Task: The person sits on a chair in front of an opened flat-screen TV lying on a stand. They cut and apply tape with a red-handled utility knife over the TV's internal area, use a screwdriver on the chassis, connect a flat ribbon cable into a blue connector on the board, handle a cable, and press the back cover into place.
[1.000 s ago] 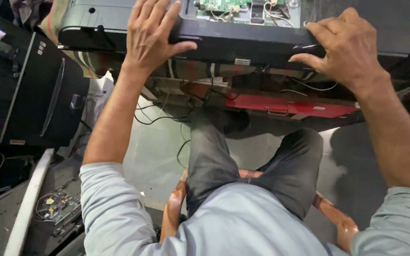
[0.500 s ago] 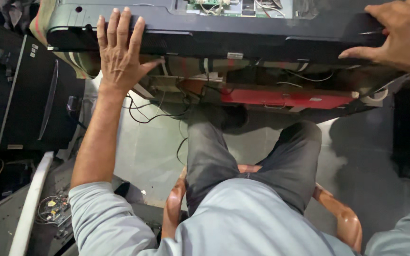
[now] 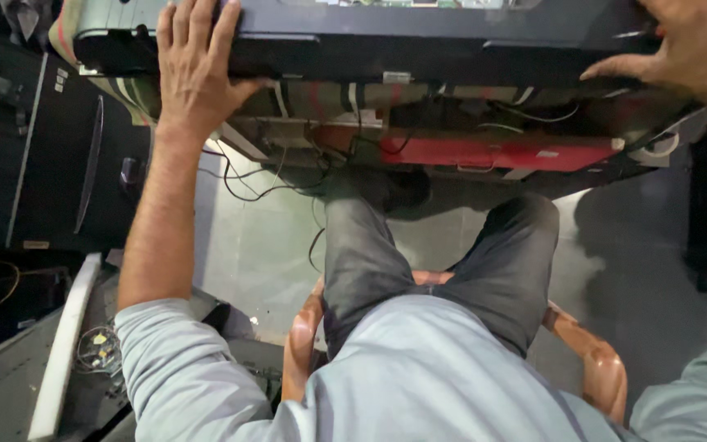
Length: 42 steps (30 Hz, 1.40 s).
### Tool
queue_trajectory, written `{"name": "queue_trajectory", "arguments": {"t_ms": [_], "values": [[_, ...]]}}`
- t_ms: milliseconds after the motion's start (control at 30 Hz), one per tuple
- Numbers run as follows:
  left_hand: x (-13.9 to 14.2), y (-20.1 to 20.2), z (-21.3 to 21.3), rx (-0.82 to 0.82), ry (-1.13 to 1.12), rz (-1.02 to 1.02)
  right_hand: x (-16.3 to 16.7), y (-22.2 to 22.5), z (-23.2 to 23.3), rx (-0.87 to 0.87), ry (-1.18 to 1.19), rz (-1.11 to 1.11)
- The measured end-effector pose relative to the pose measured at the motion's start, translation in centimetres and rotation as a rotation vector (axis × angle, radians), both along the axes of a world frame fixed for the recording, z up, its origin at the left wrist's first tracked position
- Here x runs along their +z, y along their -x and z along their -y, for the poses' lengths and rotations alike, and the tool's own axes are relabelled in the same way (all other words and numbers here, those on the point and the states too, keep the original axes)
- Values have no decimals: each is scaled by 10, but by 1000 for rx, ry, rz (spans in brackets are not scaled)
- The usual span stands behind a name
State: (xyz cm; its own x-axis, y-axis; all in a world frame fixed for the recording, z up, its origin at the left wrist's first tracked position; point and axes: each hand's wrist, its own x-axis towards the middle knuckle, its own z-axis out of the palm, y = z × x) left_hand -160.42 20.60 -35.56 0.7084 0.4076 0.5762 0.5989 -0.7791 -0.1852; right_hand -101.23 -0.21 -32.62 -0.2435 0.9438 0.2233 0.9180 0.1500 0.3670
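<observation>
A large dark flat panel (image 3: 419,41), the open back of a television with a green circuit board at its top edge, lies across the bench in front of me. My left hand (image 3: 194,69) lies flat over its near left edge, with the thumb hooked under the rim. My right hand (image 3: 685,45) grips the near right edge, fingers on top and thumb below. Both arms wear light grey sleeves.
Under the panel hang loose black wires (image 3: 280,176) and a red strip (image 3: 493,151). I sit on a brown plastic chair (image 3: 599,360) with my legs in dark trousers (image 3: 443,262). A black cabinet (image 3: 51,164) stands at left, a white-edged panel (image 3: 63,344) lower left.
The panel has shifted up and away in view. Both hands have spread wider apart along its near edge, left hand going left, right hand to the far right.
</observation>
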Motion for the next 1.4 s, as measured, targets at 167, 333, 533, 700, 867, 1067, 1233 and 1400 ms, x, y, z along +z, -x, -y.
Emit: {"name": "queue_trajectory", "arguments": {"t_ms": [167,333,533,700,867,1067,1233,1400], "values": [[13,-2,-3,24,105,-48,-7,-6,-6,57,2,-180],[15,-3,-8,-10,-7,-60,-7,-5,-5,70,43,-297],[12,-5,-12,-19,39,-61,-10,-11,-10,171,74,-356],[13,-8,-11,-24,23,-55,-12,-12,-1,67,44,-293],[16,-12,-7,0,53,-74,1,6,9,83,-102,-188],[22,-29,7,-46,69,-65,10,18,34,-25,-154,-281],[23,-54,15,-147,93,-54,3,9,38,11,-249,-111],[16,-71,17,-131,53,-67,-4,12,51,-8,-320,-186]]}}
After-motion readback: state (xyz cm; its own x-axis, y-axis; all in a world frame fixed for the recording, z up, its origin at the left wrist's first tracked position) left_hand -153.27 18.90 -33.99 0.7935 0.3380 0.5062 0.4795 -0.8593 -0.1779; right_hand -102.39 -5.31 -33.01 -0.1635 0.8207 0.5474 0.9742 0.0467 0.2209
